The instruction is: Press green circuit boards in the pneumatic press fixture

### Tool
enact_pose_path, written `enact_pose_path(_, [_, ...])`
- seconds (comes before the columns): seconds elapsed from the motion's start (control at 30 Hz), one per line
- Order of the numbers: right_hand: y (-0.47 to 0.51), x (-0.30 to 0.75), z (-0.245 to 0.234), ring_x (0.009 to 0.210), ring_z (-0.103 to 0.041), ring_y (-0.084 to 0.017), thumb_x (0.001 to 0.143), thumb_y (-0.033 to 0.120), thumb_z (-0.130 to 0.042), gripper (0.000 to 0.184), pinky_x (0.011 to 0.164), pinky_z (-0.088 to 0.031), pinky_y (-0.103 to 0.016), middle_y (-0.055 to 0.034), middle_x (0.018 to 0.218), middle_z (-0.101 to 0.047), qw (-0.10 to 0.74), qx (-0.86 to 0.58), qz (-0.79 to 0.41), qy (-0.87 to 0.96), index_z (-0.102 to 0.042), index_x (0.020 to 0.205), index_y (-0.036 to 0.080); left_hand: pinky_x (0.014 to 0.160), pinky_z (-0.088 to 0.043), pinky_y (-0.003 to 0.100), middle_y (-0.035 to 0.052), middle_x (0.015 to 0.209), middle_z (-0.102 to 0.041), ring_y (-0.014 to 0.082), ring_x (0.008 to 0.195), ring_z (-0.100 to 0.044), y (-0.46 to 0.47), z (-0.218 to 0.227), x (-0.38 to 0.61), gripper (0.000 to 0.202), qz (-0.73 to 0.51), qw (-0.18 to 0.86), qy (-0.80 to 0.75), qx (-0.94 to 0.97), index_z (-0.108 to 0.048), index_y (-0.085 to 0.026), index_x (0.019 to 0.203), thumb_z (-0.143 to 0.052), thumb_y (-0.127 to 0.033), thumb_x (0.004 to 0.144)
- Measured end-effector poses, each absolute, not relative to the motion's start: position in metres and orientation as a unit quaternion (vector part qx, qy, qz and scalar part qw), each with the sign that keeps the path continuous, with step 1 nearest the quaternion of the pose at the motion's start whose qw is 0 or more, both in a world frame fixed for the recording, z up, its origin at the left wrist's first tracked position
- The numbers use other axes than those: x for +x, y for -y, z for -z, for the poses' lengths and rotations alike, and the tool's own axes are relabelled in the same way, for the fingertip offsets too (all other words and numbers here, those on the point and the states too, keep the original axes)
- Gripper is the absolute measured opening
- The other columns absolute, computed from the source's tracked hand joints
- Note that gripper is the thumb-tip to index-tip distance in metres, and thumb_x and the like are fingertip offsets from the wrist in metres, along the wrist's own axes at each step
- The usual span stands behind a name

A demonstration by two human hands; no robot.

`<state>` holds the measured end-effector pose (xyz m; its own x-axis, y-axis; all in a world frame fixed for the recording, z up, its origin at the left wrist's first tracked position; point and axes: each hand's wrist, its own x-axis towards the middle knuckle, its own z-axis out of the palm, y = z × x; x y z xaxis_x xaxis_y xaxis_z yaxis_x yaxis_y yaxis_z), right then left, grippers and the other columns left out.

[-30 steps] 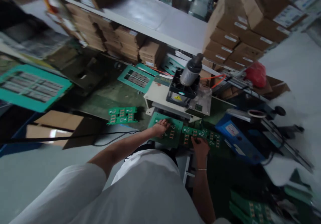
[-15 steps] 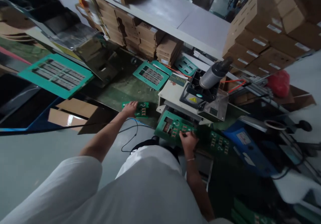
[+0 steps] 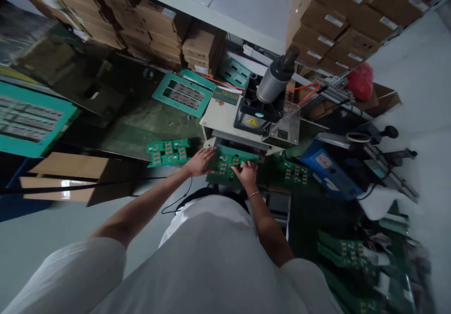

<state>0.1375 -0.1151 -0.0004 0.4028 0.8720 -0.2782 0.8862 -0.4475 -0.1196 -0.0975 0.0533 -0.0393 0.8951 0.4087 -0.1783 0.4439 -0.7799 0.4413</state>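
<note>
My left hand [image 3: 201,162] lies at the left side of a green fixture plate [image 3: 243,153], its fingers stretched out and apart. On that plate sits a green circuit board [image 3: 223,167] with copper-coloured pads. My right hand [image 3: 247,175] rests at the plate's right part, thumb and fingers apart over the board; its fingertips partly hide it. Just behind the plate stands a bench press [image 3: 225,110] with a ribbed cylinder on top. More circuit boards [image 3: 169,152] lie left of my left hand, and another board [image 3: 295,172] lies to the right.
Teal fixture frames [image 3: 181,93] lie behind on the green bench. A larger teal frame [image 3: 31,121] stands at the left. To the right is a blue device [image 3: 326,166]; boards [image 3: 348,250] are piled lower right. Cardboard boxes [image 3: 155,23] fill the space under the shelf.
My left hand has left the boards on the left and reached the fixture plate. A board now covers the plate's formerly exposed left slot. The view has swung left to right across the bench.
</note>
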Motion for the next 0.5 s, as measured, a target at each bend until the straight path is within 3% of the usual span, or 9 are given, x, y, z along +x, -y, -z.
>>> enact_pose_path(0.07, [0.129, 0.158, 0.001, 0.134, -0.052, -0.033, 0.097, 0.072, -0.053, 0.066, 0.110, -0.038, -0.044, -0.0182, 0.145, -0.060, 0.010, 0.817, 0.153, -0.556, -0.067, 0.132, 0.018, 0.130, -0.017, 0.051, 0.0237, 0.171, -0.027, 0.0361, 0.161, -0.022, -0.040, 0.043, -0.083, 0.097, 0.044, 0.246, -0.185, 0.950, -0.037, -0.007, 0.162, -0.069, -0.059, 0.087])
enact_pose_path(0.13, [0.144, 0.177, 0.003, 0.148, -0.040, -0.034, 0.095, 0.075, -0.052, 0.082, 0.117, -0.034, -0.046, -0.0187, 0.162, -0.045, 0.008, 0.787, 0.152, -0.597, -0.051, 0.153, 0.016, 0.130, -0.016, 0.052, 0.0231, 0.171, -0.026, 0.0363, 0.161, -0.022, -0.036, 0.046, -0.076, 0.099, 0.050, 0.245, -0.171, 0.953, -0.034, -0.010, 0.164, -0.069, -0.061, 0.087])
enact_pose_path(0.2, [0.155, 0.190, 0.008, 0.158, -0.025, -0.033, 0.096, 0.075, -0.050, 0.092, 0.124, -0.026, -0.048, -0.0181, 0.169, -0.035, 0.017, 0.761, 0.154, -0.630, -0.037, 0.162, 0.013, 0.130, -0.014, 0.053, 0.0227, 0.172, -0.025, 0.0362, 0.161, -0.021, -0.037, 0.050, -0.075, 0.100, 0.055, 0.244, -0.169, 0.953, -0.032, -0.011, 0.165, -0.068, -0.061, 0.087])
enact_pose_path(0.27, [0.162, 0.196, 0.014, 0.161, -0.018, -0.032, 0.097, 0.073, -0.048, 0.093, 0.129, -0.016, -0.049, -0.0169, 0.171, -0.031, 0.018, 0.746, 0.155, -0.647, -0.033, 0.164, 0.011, 0.130, -0.013, 0.053, 0.0220, 0.172, -0.024, 0.0358, 0.162, -0.020, -0.039, 0.053, -0.076, 0.100, 0.059, 0.246, -0.174, 0.952, -0.030, -0.011, 0.166, -0.067, -0.061, 0.088])
enact_pose_path(0.4, [0.168, 0.194, 0.031, 0.161, -0.019, -0.032, 0.098, 0.070, -0.047, 0.089, 0.131, -0.011, -0.051, -0.0165, 0.170, -0.033, -0.030, 0.732, 0.157, -0.663, -0.035, 0.163, 0.009, 0.130, -0.011, 0.055, 0.0205, 0.173, -0.024, 0.0362, 0.163, -0.014, -0.038, 0.060, -0.078, 0.102, 0.063, 0.250, -0.204, 0.944, -0.025, -0.011, 0.167, -0.064, -0.064, 0.089])
enact_pose_path(0.5, [0.164, 0.204, 0.048, 0.156, -0.032, -0.033, 0.097, 0.065, -0.051, 0.082, 0.129, -0.020, -0.051, -0.0205, 0.163, -0.044, -0.119, 0.773, 0.152, -0.605, -0.044, 0.157, 0.009, 0.130, -0.012, 0.057, 0.0188, 0.173, -0.024, 0.0372, 0.163, -0.011, -0.034, 0.066, -0.080, 0.103, 0.061, 0.254, -0.222, 0.939, -0.023, -0.013, 0.168, -0.062, -0.066, 0.089])
